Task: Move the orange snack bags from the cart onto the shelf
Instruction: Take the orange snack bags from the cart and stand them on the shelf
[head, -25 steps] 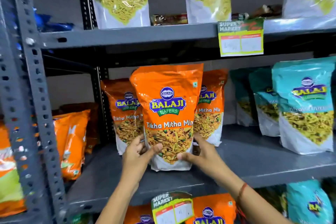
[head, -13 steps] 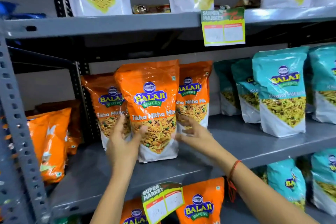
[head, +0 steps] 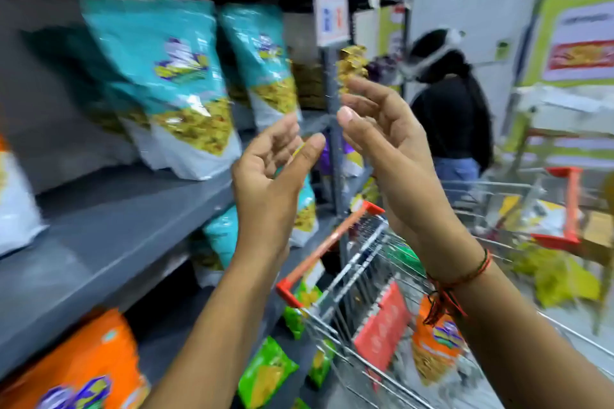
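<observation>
Both my hands are raised in mid-air between the shelf and the cart, palms facing each other and holding nothing. My left hand (head: 272, 173) has its fingers spread; my right hand (head: 382, 133) is just right of it, fingers loosely apart. Below my right wrist an orange snack bag (head: 432, 349) stands inside the wire cart (head: 349, 295), which has an orange handle. The grey shelf (head: 109, 242) runs along the left. Another orange bag (head: 83, 365) sits on the lower shelf at bottom left. The picture is motion-blurred.
Teal snack bags (head: 166, 76) stand on the grey shelf at left. Green packets (head: 265, 372) hang low near the cart. A person in black (head: 452, 109) stands ahead by a second cart (head: 548, 209). A steel upright (head: 332, 109) divides the shelving.
Both hands let go of the orange bag, which stayed on the shelf. My view swung right from the orange bags toward the cart, and my empty hands came away from the shelf.
</observation>
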`<state>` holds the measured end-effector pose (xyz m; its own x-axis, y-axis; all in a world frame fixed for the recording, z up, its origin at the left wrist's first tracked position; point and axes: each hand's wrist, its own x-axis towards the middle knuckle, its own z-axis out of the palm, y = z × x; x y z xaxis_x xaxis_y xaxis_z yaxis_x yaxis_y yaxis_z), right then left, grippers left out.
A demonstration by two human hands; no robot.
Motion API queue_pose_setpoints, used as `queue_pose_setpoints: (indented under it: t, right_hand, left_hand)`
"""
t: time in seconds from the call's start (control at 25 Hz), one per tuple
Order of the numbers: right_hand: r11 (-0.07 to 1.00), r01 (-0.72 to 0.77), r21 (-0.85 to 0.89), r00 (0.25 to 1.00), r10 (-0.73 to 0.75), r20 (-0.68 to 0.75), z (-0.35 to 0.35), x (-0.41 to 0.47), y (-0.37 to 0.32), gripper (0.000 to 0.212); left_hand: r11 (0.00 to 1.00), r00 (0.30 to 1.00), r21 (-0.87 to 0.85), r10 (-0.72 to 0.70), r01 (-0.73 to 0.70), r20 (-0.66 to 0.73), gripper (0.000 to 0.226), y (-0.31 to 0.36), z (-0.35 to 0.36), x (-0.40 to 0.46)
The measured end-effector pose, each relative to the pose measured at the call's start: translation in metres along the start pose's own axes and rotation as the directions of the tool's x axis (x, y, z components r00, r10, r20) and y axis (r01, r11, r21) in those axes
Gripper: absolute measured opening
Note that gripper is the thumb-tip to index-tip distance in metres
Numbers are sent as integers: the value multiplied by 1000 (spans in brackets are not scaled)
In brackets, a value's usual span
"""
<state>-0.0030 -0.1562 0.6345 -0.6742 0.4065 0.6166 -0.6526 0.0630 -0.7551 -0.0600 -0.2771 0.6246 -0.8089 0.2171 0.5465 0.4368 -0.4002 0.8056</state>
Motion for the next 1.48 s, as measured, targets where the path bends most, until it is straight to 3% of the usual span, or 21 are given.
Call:
queue_pose_setpoints:
  t: [0.08,0.2,0.32,0.4,0.52,0.6,0.68,0.76,0.84,1.0,1.12,1.2,1.36,1.48]
  right_hand:
    - [996,-60,-67,995,54,-89,-49,-9,15,40]
    - [962,-226,-152,954,188,-232,-128,-27,56,35]
    - [878,-434,-199,861,340,-378,-209,-57,122,33]
    - [807,-563,-179,773,438,-459,-251,-88,170,33]
    - [616,-779,-119,564,604,-563,-325,-148,268,27]
    - [433,-901,-29,345,674,-653,-363,-198,334,21]
    - [236,-971,28,157,725,-670,-389,-241,392,24]
    - [44,-999,-2,37,820,-572,-403,-265,444,37]
    - [-44,-999,24,-50,895,-444,-406,-273,485,34]
    - [-28,-998,49,-42,949,-312,-407,-296,539,44]
    - [-24,-990,142,-64,958,-278,-414,-311,551,40]
    - [-44,-994,100,-69,965,-253,-417,-316,538,41]
    - [5,-998,67,-8,980,-199,-415,-311,485,42]
    - [112,-993,42,101,971,-216,-397,-280,429,40]
  left_hand:
    - [983,981,-65,-163,171,107,36,-56,45,-7]
    - [912,886,-50,-382,408,262,41,-152,106,-29]
    - [798,741,94,-591,596,319,51,-258,148,-63]
    - [705,633,291,-709,646,312,53,-322,151,-87]
    - [497,434,634,-860,593,268,64,-433,139,-128]
    - [324,344,819,-924,473,166,67,-499,116,-158]
    - [207,309,895,-948,395,83,54,-551,92,-186]
    - [136,297,919,-955,370,22,33,-590,78,-210]
    - [91,289,949,-957,302,0,43,-616,71,-228]
    - [86,348,955,-937,283,-19,52,-643,68,-244]
    - [39,341,983,-940,181,-25,47,-645,67,-245]
    - [15,297,992,-955,121,-22,42,-637,67,-241]
    - [52,203,994,-979,94,32,42,-604,75,-218]
    - [166,234,974,-964,153,127,59,-562,74,-191]
